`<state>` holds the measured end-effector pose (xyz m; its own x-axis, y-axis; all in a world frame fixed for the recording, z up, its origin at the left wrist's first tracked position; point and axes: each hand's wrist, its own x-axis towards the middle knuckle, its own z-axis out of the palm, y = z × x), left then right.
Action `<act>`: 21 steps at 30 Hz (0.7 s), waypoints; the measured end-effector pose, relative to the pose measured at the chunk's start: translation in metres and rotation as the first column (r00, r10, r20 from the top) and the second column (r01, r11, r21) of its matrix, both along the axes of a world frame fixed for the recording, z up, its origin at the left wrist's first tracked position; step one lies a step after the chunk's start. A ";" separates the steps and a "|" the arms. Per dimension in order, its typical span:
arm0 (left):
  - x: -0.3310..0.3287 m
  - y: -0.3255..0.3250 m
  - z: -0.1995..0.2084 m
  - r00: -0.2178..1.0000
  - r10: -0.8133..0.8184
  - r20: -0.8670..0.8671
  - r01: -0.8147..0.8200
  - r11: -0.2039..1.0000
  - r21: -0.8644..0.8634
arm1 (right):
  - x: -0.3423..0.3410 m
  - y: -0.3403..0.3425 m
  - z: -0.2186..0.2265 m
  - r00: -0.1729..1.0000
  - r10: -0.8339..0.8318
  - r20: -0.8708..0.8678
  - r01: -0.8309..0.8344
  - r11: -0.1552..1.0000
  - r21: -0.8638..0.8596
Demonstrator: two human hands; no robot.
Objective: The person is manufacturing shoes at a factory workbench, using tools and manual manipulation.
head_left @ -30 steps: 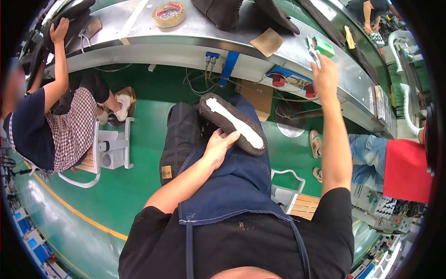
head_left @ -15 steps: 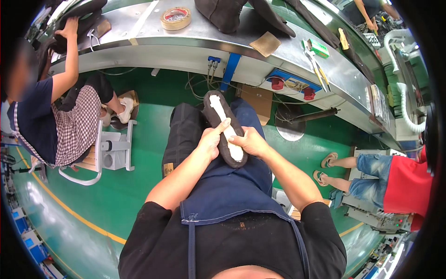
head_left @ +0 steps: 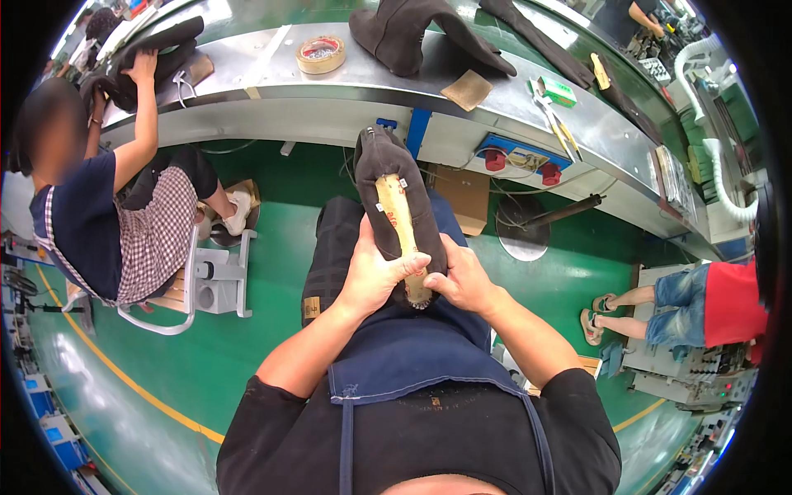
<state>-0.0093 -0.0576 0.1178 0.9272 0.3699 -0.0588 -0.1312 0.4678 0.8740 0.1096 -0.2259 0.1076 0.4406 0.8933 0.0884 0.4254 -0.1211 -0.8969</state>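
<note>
Above my lap I hold a dark shoe upper [head_left: 378, 153], toe pointing away from me. A yellow insert [head_left: 394, 210], which looks like a shoe last, shows along the long opening in its top. My left hand [head_left: 371, 271] wraps the left side, its thumb lying across the yellow insert near the heel end. Round the right side goes my right hand [head_left: 469, 280], thumb pressing the same end close to the left thumb. The fingers of both hands are mostly hidden beneath the shoe.
Ahead runs a metal bench [head_left: 272, 78] with a tape roll [head_left: 321, 54], a dark boot [head_left: 396, 37], a tan sanding piece [head_left: 467, 90], pliers [head_left: 561, 128] and a green box [head_left: 557, 92]. A seated co-worker [head_left: 74, 202] is at left; a person in red [head_left: 730, 305] stands at right.
The shoe has been turned over: its underside with a white strip faced up before, and the yellow insert faces up now. Both hands have shifted grip and moved slightly nearer to me.
</note>
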 end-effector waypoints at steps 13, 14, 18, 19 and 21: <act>-0.035 0.003 -0.054 0.993 -0.093 0.077 0.022 0.768 0.640 | -0.032 -0.023 -0.040 0.969 0.010 0.246 -0.039 0.993 0.111; -0.037 0.003 -0.059 0.988 -0.087 0.127 -0.031 0.695 0.718 | -0.031 -0.023 -0.042 0.961 0.004 0.276 -0.038 0.992 0.117; -0.036 0.000 -0.072 0.989 -0.113 0.093 0.034 0.796 0.605 | -0.026 -0.022 -0.038 0.971 0.009 0.240 -0.029 0.996 0.081; -0.036 -0.001 -0.073 0.982 -0.115 0.149 -0.011 0.752 0.659 | -0.024 -0.022 -0.034 0.976 0.027 0.217 -0.042 0.997 0.062; -0.037 -0.003 -0.075 0.982 -0.080 0.174 -0.062 0.724 0.687 | -0.017 -0.027 -0.020 0.992 0.094 0.090 -0.089 0.994 -0.056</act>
<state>-0.0460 -0.0601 0.0431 0.8977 0.2336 0.3736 -0.3160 -0.2498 0.9153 0.0929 -0.2525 0.0874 0.3487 0.9340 0.0774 0.5173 -0.1229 -0.8470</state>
